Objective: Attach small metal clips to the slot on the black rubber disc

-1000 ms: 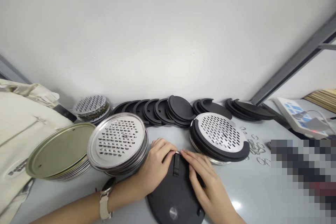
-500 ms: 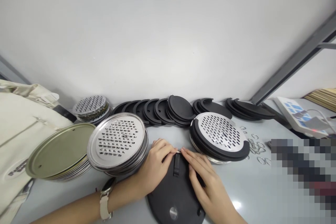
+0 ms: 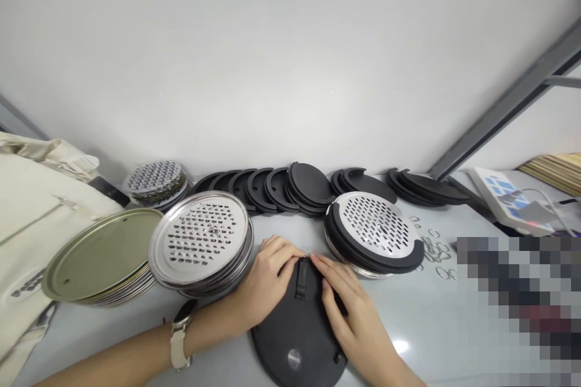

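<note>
The left hand (image 3: 270, 281) is curled, its thumb and forefinger nearly together, pinching a small shiny metal piece (image 3: 306, 257) mostly hidden by the fingertips. The right hand (image 3: 351, 308) brings its forefinger tip to the same spot from the other side, its thumb spread apart over the black disc (image 3: 290, 332); whether it grips anything cannot be told. The disc lies flat on the tabletop (image 3: 227, 363), under and between both hands, the metal piece at its far edge. It is smooth, matte and round, with a narrow black strap (image 3: 301, 281) running inward from that edge and a shiny circular metal spot (image 3: 294, 358) near the body side. A watch (image 3: 179, 347) with a cream band circles the left wrist.

Just left stands a stack of silver grater plates (image 3: 204, 236), rimmed and pierced with raised slots; beyond it, a glossy olive-green metal plate (image 3: 104, 254) tops another stack. Near the right hand, a perforated silver plate (image 3: 381, 224) sits within a thick black crescent rim (image 3: 338, 239). Thin metal rings (image 3: 438, 248) lie scattered to its right. Overlapping black discs (image 3: 311, 184) line the white wall (image 3: 272, 72).
</note>
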Motion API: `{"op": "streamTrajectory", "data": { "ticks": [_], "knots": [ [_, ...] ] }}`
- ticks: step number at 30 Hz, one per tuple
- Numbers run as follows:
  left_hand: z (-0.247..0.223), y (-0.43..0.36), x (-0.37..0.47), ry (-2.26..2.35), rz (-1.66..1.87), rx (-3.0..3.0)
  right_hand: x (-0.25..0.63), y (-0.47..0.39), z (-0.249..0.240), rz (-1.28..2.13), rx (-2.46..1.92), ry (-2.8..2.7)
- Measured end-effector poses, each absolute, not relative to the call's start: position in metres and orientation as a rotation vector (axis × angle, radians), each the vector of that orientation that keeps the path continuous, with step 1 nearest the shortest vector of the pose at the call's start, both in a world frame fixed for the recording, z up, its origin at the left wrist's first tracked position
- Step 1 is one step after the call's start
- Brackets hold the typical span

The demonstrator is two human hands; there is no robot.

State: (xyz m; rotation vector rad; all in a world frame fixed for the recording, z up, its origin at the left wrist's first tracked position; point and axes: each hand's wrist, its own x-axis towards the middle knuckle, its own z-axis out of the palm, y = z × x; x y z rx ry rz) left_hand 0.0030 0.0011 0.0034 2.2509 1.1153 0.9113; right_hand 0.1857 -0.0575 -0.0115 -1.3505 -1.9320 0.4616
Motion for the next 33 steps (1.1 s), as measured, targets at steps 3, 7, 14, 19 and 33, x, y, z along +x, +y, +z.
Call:
{"op": "streamTrajectory", "data": {
  "ticks": [3, 7, 14, 19, 33],
  "knots": [
    [0.0061, 0.0003, 0.0046, 1.138, 0.930, 2.268, 0.1852, -0.0575, -0.0106, 0.470, -1.326, -1.932],
    [0.0079, -0.0007, 0.0058, 1.153, 0.958, 2.267, 0.1848, -0.0571, -0.0096, 0.482, -1.303, -1.934],
    [0.0078, 0.0004, 0.0050, 1.155, 0.906, 2.278, 0.1852, -0.0580, -0.0099, 0.475, -1.315, -1.944],
    [0.0081, 0.0011, 0.0052, 1.148, 0.881, 2.296, 0.1847, -0.0590, -0.0096, 0.468, -1.340, -1.921],
    [0.0049, 0.0011, 0.0043, 1.138, 0.920, 2.311, 0.1846, -0.0591, -0.0095, 0.470, -1.293, -1.949]
  ]
}}
